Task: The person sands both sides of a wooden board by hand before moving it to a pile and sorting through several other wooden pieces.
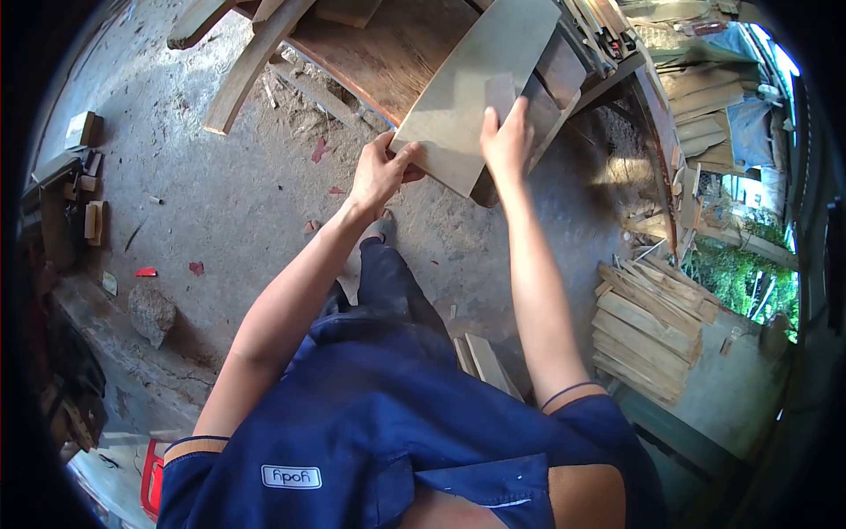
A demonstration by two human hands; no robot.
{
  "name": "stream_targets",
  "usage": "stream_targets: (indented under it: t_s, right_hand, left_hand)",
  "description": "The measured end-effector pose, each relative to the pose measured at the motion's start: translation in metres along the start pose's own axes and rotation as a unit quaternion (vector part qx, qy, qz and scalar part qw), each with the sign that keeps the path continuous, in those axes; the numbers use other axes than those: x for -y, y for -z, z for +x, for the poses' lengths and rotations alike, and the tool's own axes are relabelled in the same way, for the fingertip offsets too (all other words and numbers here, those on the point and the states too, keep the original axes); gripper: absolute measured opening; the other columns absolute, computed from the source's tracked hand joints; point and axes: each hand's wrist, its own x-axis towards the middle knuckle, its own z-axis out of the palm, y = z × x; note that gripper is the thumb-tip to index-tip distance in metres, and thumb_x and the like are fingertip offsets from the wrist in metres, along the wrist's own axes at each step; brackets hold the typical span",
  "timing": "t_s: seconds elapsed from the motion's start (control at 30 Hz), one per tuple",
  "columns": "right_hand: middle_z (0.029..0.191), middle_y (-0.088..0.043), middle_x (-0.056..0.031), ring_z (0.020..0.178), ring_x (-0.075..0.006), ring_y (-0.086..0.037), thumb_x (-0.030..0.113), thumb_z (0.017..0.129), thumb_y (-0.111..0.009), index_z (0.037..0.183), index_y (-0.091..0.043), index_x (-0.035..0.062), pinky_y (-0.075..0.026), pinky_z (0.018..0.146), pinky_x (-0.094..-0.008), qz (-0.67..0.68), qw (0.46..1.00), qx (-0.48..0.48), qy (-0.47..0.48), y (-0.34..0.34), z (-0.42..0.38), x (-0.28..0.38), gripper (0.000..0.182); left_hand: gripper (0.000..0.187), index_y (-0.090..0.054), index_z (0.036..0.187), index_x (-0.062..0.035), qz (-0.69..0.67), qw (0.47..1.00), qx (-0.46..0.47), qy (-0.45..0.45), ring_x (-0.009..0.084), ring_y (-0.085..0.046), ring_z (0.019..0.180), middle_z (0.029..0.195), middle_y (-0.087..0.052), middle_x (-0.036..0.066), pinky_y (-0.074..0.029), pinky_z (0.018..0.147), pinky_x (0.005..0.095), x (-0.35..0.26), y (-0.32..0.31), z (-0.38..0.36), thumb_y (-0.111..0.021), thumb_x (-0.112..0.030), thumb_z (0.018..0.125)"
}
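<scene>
A long pale wooden board (467, 79) with a slightly curved edge slants across the top of a workbench, its near end overhanging the bench edge. My left hand (384, 167) is closed on the board's near left corner, thumb on top and fingers curled beneath. Over the right side of the board is my right hand (508, 145), gripping a thin, light grey rectangular piece (500, 93) between thumb and fingers. That piece lies against the board's face; its material cannot be made out.
The brown wooden workbench (379, 48) carries curved wood strips (256, 75) at its left end and tools (612, 44) at its right. Stacked planks (648, 331) lie on the floor at right. A stone block (152, 316) and wood offcuts (94, 222) are at left.
</scene>
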Motion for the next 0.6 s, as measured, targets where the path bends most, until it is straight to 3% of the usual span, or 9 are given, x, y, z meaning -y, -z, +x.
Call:
stream_targets:
  t_s: [0.07, 0.13, 0.23, 0.3, 0.37, 0.43, 0.47, 0.57, 0.6]
  right_hand:
    - [0.1, -0.061, -0.0347, 0.091, -0.0506, -0.061, 0.019, 0.09, -0.063, 0.111, -0.047, -0.0041, -0.049, 0.077, -0.0551, -0.053, 0.998, 0.005, -0.012, 0.002, 0.006, 0.001, 0.035]
    - [0.102, -0.061, -0.0334, 0.096, -0.0501, -0.06, 0.018, 0.09, -0.063, 0.12, -0.044, -0.0043, -0.048, 0.079, -0.0552, -0.086, 0.996, 0.015, -0.011, 0.013, -0.038, 0.016, 0.042]
    - [0.099, -0.06, -0.0292, 0.091, -0.0466, -0.061, 0.017, 0.09, -0.063, 0.119, -0.045, -0.0055, -0.05, 0.077, -0.0521, -0.072, 0.996, 0.005, 0.056, 0.026, -0.092, 0.026, 0.041]
    - [0.103, -0.058, -0.0298, 0.092, -0.0474, -0.06, 0.02, 0.09, -0.063, 0.124, -0.043, -0.0056, -0.049, 0.079, -0.0528, -0.035, 0.997, 0.074, -0.001, 0.03, -0.092, 0.021, 0.046]
    - [0.096, -0.061, -0.0305, 0.09, -0.0467, -0.062, 0.02, 0.09, -0.063, 0.116, -0.046, -0.0057, -0.05, 0.074, -0.0529, -0.081, 0.995, -0.005, 0.058, 0.016, -0.046, 0.002, 0.041]
    - [0.086, -0.064, -0.0272, 0.079, -0.0461, -0.065, 0.02, 0.089, -0.063, 0.103, -0.047, -0.0034, -0.051, 0.068, -0.0535, -0.076, 0.997, -0.018, 0.015, 0.006, 0.006, -0.019, 0.032]
    - [0.087, -0.064, -0.0276, 0.081, -0.0461, -0.065, 0.021, 0.09, -0.063, 0.104, -0.047, -0.0029, -0.051, 0.069, -0.0538, -0.103, 0.993, 0.004, -0.058, 0.006, 0.018, -0.014, 0.032]
    - [0.087, -0.064, -0.0279, 0.083, -0.0455, -0.064, 0.021, 0.09, -0.062, 0.12, -0.046, -0.0064, -0.05, 0.073, -0.0533, -0.119, 0.992, -0.035, 0.017, 0.008, -0.035, -0.003, 0.043]
    - [0.092, -0.062, -0.0286, 0.087, -0.0447, -0.063, 0.021, 0.09, -0.062, 0.125, -0.043, -0.0078, -0.05, 0.075, -0.0526, -0.102, 0.995, 0.004, 0.001, 0.017, -0.064, 0.011, 0.048]
  left_hand:
    - [0.041, -0.05, 0.121, 0.0127, -0.022, 0.999, -0.025, -0.015, 0.0247, -0.07, 0.089, 0.105, -0.065, 0.021, -0.063, 0.072, 0.0324, 0.002, -0.003, -0.003, -0.06, -0.02, 0.097]
    - [0.043, -0.049, 0.123, 0.0126, -0.016, 0.999, -0.039, -0.021, 0.0259, -0.07, 0.09, 0.106, -0.064, 0.022, -0.063, 0.072, 0.0328, 0.015, -0.005, -0.001, -0.06, -0.02, 0.097]
    - [0.048, -0.045, 0.127, 0.0124, -0.011, 0.998, -0.067, -0.014, 0.0278, -0.07, 0.09, 0.107, -0.064, 0.023, -0.063, 0.071, 0.0336, 0.011, -0.007, -0.004, -0.06, -0.02, 0.096]
    - [0.05, -0.041, 0.13, 0.0122, 0.006, 0.999, -0.053, 0.003, 0.0281, -0.071, 0.088, 0.106, -0.063, 0.023, -0.063, 0.072, 0.0347, 0.006, -0.005, -0.002, -0.06, -0.02, 0.097]
    - [0.051, -0.039, 0.132, 0.0129, 0.011, 1.0, -0.026, 0.0, 0.0292, -0.071, 0.089, 0.108, -0.062, 0.024, -0.063, 0.075, 0.0369, 0.005, 0.001, -0.001, -0.059, -0.02, 0.097]
    - [0.052, -0.037, 0.132, 0.0138, 0.014, 1.0, -0.006, -0.004, 0.0305, -0.07, 0.091, 0.109, -0.062, 0.025, -0.062, 0.079, 0.0393, 0.0, -0.001, -0.002, -0.058, -0.02, 0.098]
    - [0.052, -0.037, 0.132, 0.0138, 0.017, 1.0, -0.002, -0.004, 0.0305, -0.07, 0.091, 0.109, -0.062, 0.025, -0.062, 0.079, 0.0393, 0.0, -0.004, -0.003, -0.058, -0.02, 0.098]
    - [0.052, -0.037, 0.132, 0.0143, 0.004, 1.0, -0.025, -0.012, 0.0306, -0.07, 0.092, 0.108, -0.063, 0.025, -0.062, 0.079, 0.0395, 0.001, -0.005, -0.005, -0.057, -0.02, 0.099]
    - [0.052, -0.037, 0.132, 0.0141, 0.007, 0.999, -0.031, -0.019, 0.0307, -0.07, 0.092, 0.108, -0.063, 0.025, -0.062, 0.079, 0.0393, 0.006, -0.005, -0.004, -0.057, -0.021, 0.099]
